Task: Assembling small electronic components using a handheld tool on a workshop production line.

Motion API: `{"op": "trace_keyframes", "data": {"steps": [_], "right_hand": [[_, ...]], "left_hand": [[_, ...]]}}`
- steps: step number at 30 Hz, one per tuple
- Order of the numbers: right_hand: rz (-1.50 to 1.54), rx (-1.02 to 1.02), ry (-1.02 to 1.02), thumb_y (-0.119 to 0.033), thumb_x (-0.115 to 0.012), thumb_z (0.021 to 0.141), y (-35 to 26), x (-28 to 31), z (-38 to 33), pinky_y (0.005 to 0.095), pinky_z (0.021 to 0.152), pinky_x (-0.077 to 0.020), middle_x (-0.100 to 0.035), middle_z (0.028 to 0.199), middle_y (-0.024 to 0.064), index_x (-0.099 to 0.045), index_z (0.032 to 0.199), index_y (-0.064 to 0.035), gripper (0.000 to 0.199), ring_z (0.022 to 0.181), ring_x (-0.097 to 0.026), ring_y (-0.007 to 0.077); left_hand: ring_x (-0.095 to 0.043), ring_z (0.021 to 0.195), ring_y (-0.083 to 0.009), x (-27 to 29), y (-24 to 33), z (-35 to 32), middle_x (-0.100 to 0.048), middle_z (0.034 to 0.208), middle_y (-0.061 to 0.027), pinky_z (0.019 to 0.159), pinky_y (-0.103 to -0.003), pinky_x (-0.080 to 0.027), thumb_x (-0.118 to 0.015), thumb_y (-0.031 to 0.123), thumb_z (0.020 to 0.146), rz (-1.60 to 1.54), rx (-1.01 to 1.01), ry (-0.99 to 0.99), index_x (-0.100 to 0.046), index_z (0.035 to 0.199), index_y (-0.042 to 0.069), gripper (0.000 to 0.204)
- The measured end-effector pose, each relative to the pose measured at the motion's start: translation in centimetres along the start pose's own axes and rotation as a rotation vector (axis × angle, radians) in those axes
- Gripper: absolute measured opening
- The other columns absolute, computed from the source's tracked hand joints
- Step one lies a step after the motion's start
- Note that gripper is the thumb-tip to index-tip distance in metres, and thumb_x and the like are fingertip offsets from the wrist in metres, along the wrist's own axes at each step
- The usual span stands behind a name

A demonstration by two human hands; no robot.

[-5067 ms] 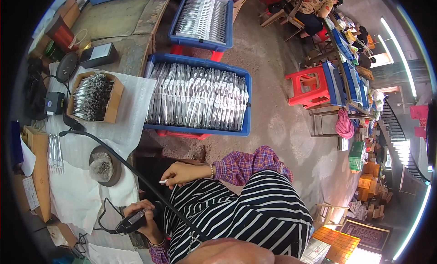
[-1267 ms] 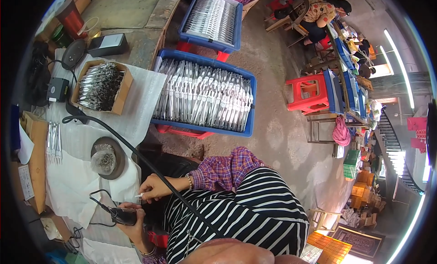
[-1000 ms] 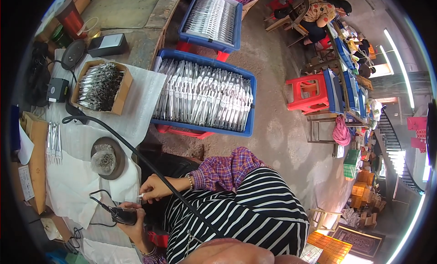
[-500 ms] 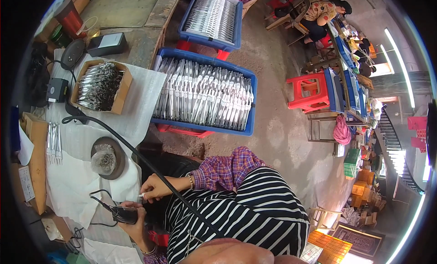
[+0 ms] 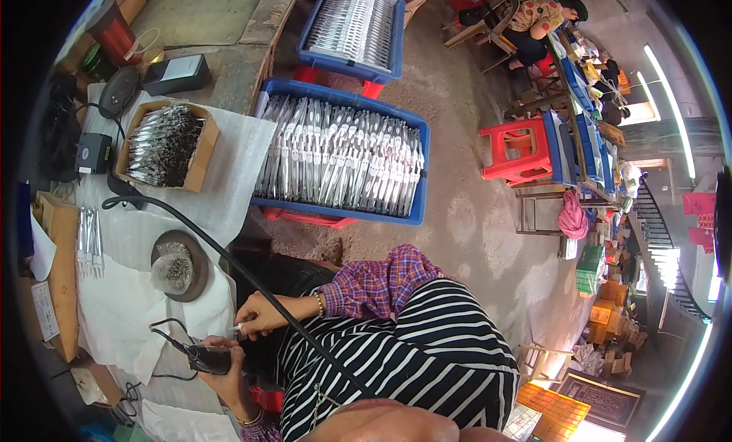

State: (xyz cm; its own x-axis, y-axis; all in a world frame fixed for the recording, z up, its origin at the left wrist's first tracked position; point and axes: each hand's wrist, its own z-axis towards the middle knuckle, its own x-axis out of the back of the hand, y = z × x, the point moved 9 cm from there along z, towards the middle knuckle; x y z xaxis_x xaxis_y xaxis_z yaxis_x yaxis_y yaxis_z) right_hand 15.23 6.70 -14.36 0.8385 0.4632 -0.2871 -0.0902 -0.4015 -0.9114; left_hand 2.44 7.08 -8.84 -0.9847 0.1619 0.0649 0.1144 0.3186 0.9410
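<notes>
My left hand (image 5: pixel 227 372) is closed around a black rounded corded device (image 5: pixel 207 358), low over the white-covered table. Close beside it, my right hand (image 5: pixel 264 315) pinches a small white piece (image 5: pixel 237 328) with its fingertips. The tip of that piece points toward the device; I cannot tell whether they touch. Beyond both hands, a clear plastic bag of tiny dark parts (image 5: pixel 175 272) rests on a round grey dish (image 5: pixel 196 283). Several thin silvery strips (image 5: pixel 90 240) lie at the table's left.
An open cardboard box (image 5: pixel 200 164) of slim dark-tipped pieces stands on the table. Blue crates (image 5: pixel 425 168) full of clear-wrapped slim pieces stand on red stools alongside. A thick black cable (image 5: pixel 229 255) crosses in front of my right forearm. A person (image 5: pixel 530 19) sits at the far bench.
Both hands keep nearly the same place and the same grips. The view has shifted very slightly.
</notes>
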Motion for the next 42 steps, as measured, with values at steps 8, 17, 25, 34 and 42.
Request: {"op": "trace_keyframes", "data": {"steps": [8, 17, 25, 34, 42], "right_hand": [[0.004, 0.001, -0.003, -0.020, -0.055, 0.086, 0.0, -0.1, 0.0, 0.0224, 0.047, -0.0456, -0.064, 0.067, 0.0057, -0.064, 0.096, 0.0027, 0.026, 0.051, -0.056, 0.0089], [0.011, 0.008, 0.035, -0.019, -0.056, 0.086, 0.3, 0.4, -0.6, 0.0223, 0.047, -0.0455, -0.064, 0.065, 0.0059, -0.064, 0.096, 0.0029, 0.025, 0.050, -0.056, 0.0090], [-0.109, 0.158, 0.017, -0.013, -0.063, 0.073, 0.6, -0.2, 0.3, 0.0281, 0.054, -0.0482, -0.066, 0.073, 0.0101, -0.064, 0.097, -0.0002, 0.026, 0.059, -0.061, 0.0135], [0.188, -0.172, 0.006, -0.006, -0.058, 0.082, 2.1, -0.9, 0.3, 0.0201, 0.056, -0.0492, -0.065, 0.074, 0.0061, -0.061, 0.097, 0.0056, 0.019, 0.062, -0.060, 0.0082], [0.304, -0.265, 0.027, -0.016, -0.062, 0.085, 3.4, -1.0, 0.8, 0.0195, 0.052, -0.0498, -0.065, 0.072, 0.0062, -0.064, 0.093, 0.0053, 0.023, 0.059, -0.060, 0.0081]], "left_hand": [[-0.055, 0.068, -0.0125, -0.2, 0.2, -0.1, -0.058, 0.079, -0.0078, 0.065, -0.022, -0.046, -0.069, -0.004, 0.068, -0.009, 0.015, 0.010, -0.052, 0.097, 0.000, 0.034], [-0.055, 0.067, -0.0122, -0.6, 0.1, 0.1, -0.059, 0.078, -0.0078, 0.063, -0.023, -0.046, -0.068, -0.004, 0.068, -0.001, -0.005, -0.020, -0.053, 0.096, -0.001, 0.032], [-0.056, 0.074, -0.0133, 1.3, -0.9, -0.4, -0.058, 0.081, -0.0065, 0.073, -0.028, -0.046, -0.068, -0.005, 0.068, 0.026, 0.045, 0.073, -0.053, 0.090, 0.000, 0.027], [-0.056, 0.072, -0.0091, 0.7, 1.7, -0.6, -0.062, 0.080, -0.0039, 0.067, -0.023, -0.045, -0.075, 0.000, 0.065, 0.062, 0.005, 0.075, -0.059, 0.087, 0.001, 0.027], [-0.054, 0.067, -0.0073, 0.4, 2.7, -0.3, -0.063, 0.083, -0.0040, 0.063, -0.022, -0.044, -0.075, -0.001, 0.064, 0.164, -0.008, 0.047, -0.060, 0.089, 0.000, 0.029]]}}
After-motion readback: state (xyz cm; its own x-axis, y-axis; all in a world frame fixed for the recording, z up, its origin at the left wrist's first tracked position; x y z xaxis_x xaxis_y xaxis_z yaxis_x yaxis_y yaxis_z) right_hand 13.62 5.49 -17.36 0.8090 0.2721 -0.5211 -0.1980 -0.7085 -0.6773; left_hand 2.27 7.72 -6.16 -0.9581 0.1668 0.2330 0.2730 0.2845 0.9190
